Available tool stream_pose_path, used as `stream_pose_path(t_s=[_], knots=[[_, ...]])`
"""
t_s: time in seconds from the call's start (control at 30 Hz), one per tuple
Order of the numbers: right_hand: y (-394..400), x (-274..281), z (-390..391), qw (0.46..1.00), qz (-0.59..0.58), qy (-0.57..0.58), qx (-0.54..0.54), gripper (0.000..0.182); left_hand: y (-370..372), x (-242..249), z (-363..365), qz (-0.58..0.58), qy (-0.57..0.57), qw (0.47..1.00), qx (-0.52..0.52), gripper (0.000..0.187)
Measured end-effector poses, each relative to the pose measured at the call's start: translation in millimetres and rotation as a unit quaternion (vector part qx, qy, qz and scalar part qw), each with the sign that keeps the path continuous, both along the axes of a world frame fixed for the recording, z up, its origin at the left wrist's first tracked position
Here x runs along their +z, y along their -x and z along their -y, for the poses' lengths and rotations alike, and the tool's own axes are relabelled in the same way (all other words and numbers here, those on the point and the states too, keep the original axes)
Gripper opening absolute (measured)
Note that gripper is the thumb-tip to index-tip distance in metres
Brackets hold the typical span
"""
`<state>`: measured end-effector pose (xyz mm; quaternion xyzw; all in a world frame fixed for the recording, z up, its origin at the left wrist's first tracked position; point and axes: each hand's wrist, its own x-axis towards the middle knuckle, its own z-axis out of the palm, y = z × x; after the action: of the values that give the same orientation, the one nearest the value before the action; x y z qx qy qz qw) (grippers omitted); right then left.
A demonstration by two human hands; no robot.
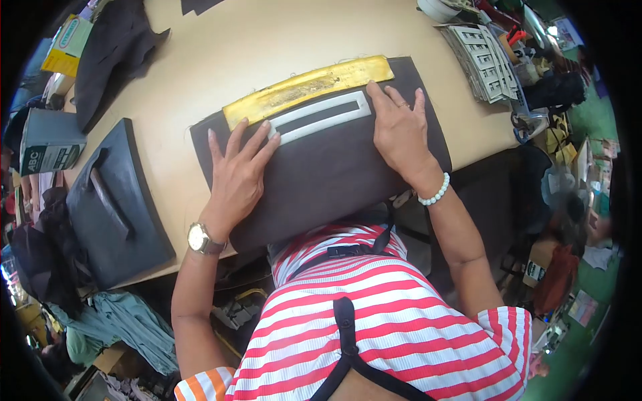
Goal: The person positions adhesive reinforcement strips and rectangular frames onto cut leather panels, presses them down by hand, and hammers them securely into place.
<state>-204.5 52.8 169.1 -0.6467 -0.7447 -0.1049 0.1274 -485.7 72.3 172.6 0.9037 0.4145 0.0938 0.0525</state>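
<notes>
A dark brown sheet of material [314,174] lies on the table at its front edge, partly over my lap. Along the sheet's far edge runs a worn yellow strip [307,87]. Just below it rests a white rectangular frame [321,125] with a long slot through it. My left hand [237,170] lies spread on the sheet, its fingertips at the left ends of the strip and frame. Spread at the other side, my right hand [401,130] has a fingertip near the strip's right end and sits beside the frame's right end.
A hammer [109,200] lies on a black slab [124,220] at the left. Beyond it are a tin box [50,142] and dark fabric pieces [114,53]. Stacked card templates [478,63] and scissors [526,127] are at the right of the table [234,40].
</notes>
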Motion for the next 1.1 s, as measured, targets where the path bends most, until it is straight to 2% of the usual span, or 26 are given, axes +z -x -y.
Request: stream_pose_path(t_s=[0.13,0.2,0.27,0.3,0.4,0.5,0.73,0.83,0.93,0.97,1.0,1.07,1.1], knots=[[41,23,1,1.000,-0.017,-0.005,-0.013,0.034,4,6,-5,-0.011,0.009,0.999,-0.037,0.049],[94,18,14,0.993,-0.076,0.052,0.080,0.036,3,4,-2,-0.012,-0.006,0.999,-0.041,0.046],[126,-13,27,0.992,-0.078,-0.013,0.102,0.039,0,4,-1,-0.018,-0.003,0.999,-0.028,0.046],[118,-10,26,0.988,-0.107,-0.006,0.112,0.043,-1,5,-1,-0.020,-0.002,1.000,-0.019,0.046],[83,-11,26,0.985,-0.109,0.005,0.136,0.040,-6,2,3,-0.014,-0.027,1.000,-0.008,0.047],[58,-6,23,0.991,-0.086,0.022,0.102,0.038,-10,5,9,-0.021,-0.032,0.999,0.006,0.047],[3,-2,24,0.999,0.013,0.009,0.033,0.035,-18,5,21,-0.058,-0.042,0.997,0.035,0.048],[-2,-1,21,0.998,0.045,-0.026,0.039,0.032,-18,1,26,-0.082,-0.073,0.993,0.033,0.045],[-6,10,11,0.992,0.110,-0.007,0.056,0.027,-15,5,32,-0.135,-0.083,0.986,0.044,0.042],[-13,14,5,0.989,0.135,-0.003,0.053,0.025,-12,5,36,-0.115,-0.073,0.989,0.055,0.042],[-18,22,-6,0.983,0.172,0.066,0.011,0.026,-11,5,35,-0.093,-0.070,0.991,0.067,0.041],[-27,34,-27,0.980,0.189,0.062,-0.007,0.026,-9,6,35,-0.044,-0.059,0.993,0.091,0.040],[-24,35,-37,0.990,0.136,0.031,0.037,0.026,-10,2,37,-0.014,-0.050,0.993,0.106,0.040]])
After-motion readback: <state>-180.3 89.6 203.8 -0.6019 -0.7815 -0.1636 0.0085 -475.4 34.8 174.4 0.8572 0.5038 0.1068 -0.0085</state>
